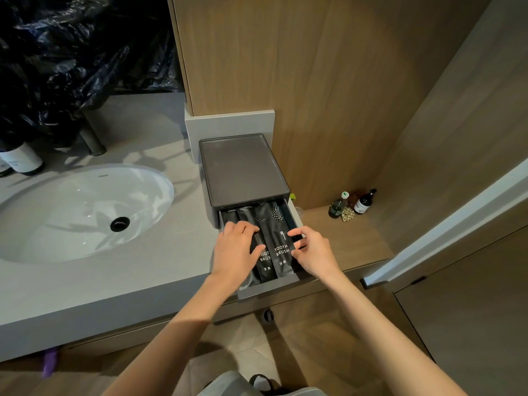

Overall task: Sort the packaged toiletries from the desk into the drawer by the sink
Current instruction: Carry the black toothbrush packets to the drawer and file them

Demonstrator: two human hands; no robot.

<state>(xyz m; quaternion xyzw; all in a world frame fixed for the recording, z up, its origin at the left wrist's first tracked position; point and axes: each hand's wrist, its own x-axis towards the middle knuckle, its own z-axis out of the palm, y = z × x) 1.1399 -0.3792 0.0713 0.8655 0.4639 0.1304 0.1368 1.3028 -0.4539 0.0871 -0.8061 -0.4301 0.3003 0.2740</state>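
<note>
step in hand: seating the toothbrush packets (265,254) in the open drawer (268,291) of the dark drawer unit (243,170). the unit stands on the counter (171,252), just right of the sink (57,212). several packets lie side by side, lengthwise, printed face up, all inside the drawer walls.

left hand (237,247): fingers nearly straight, laid flat over the leftmost packets and pressing them down. it grips nothing.

right hand (314,250): fingers curled, thumb and forefinger pinching the right edge of the rightmost packet (281,247), beside the drawer's right wall.

judged progress: placement in the drawer appears nearly complete, and the row looks tight.

next move calls for laying the rightmost packet flat against the wall and lifting both hands clear of the drawer — then a straight push on the drawer front. a packet riding high may catch the housing.
</note>
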